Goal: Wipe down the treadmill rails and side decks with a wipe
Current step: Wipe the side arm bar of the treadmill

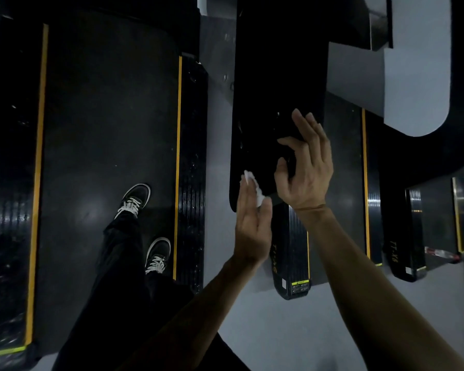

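- Head view: both hands were raised in front of a black treadmill rail [276,84], a broad dark panel running up the middle of the frame.
- The left hand [252,226] stood edge-on, fingers straight and held together, pointing up toward the lower edge of the rail.
- A crumpled white wipe [253,187] sat against the far side of those fingers, between fingers and thumb; its top poked out above the fingertips and its lower part showed beside the thumb. The hand pinched it lightly rather than balling round it.
- The right hand [307,167] was just beside the left, a little higher, with a narrow gap between them. Its fingers were spread and loosely bent, thumb apart from the forefinger, holding nothing. Whether its fingertips touched the rail could not be told.
- The wipe lay nearest the left hand, just left of the right thumb, overlapping the bottom corner of the rail.
- On the left, the person's two dark shoes [145,226] with white laces stood on a treadmill belt [105,116] edged by yellow stripes.
- A ribbed black side deck [192,170] ran along the belt's right edge, well apart from the wipe.
- Grey floor [252,317] showed under the forearms, and a second treadmill's side deck [291,253] with yellow lettering lay below the hands.
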The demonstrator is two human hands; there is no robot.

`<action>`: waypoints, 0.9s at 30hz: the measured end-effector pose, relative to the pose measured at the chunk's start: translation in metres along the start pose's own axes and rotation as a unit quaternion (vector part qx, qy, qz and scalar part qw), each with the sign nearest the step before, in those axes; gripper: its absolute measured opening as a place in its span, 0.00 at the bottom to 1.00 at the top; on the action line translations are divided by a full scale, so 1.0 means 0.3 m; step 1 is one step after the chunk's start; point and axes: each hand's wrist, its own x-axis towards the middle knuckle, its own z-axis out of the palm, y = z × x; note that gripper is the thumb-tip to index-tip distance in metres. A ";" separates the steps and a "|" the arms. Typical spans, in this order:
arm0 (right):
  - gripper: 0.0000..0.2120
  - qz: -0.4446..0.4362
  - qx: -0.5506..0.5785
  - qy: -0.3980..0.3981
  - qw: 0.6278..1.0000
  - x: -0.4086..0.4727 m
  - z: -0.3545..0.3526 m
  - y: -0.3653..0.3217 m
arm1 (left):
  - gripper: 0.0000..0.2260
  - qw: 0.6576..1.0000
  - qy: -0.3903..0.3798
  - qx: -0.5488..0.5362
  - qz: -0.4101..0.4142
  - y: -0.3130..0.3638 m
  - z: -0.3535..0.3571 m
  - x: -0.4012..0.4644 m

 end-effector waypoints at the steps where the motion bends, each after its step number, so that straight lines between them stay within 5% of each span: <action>1: 0.14 0.002 -0.001 0.000 1.000 0.000 0.000 -0.001 | 0.28 1.000 0.008 -0.001 0.017 0.009 0.010 0.018; 9: 0.15 -0.006 -0.003 0.005 1.000 0.000 0.001 0.002 | 0.38 0.994 -0.023 -0.013 -0.106 -0.090 -0.039 0.108; 14: 0.14 -0.009 0.000 0.007 1.000 0.001 0.002 0.004 | 0.30 0.990 -0.029 0.010 -0.137 -0.090 -0.032 -0.009; 22: 0.15 -0.007 -0.009 0.007 1.000 0.002 0.002 0.000 | 0.27 0.995 0.035 0.025 0.086 -0.078 0.036 0.070; 27: 0.15 -0.010 -0.012 0.003 1.000 0.002 -0.001 0.001 | 0.39 0.989 -0.033 0.002 -0.141 -0.126 -0.046 0.050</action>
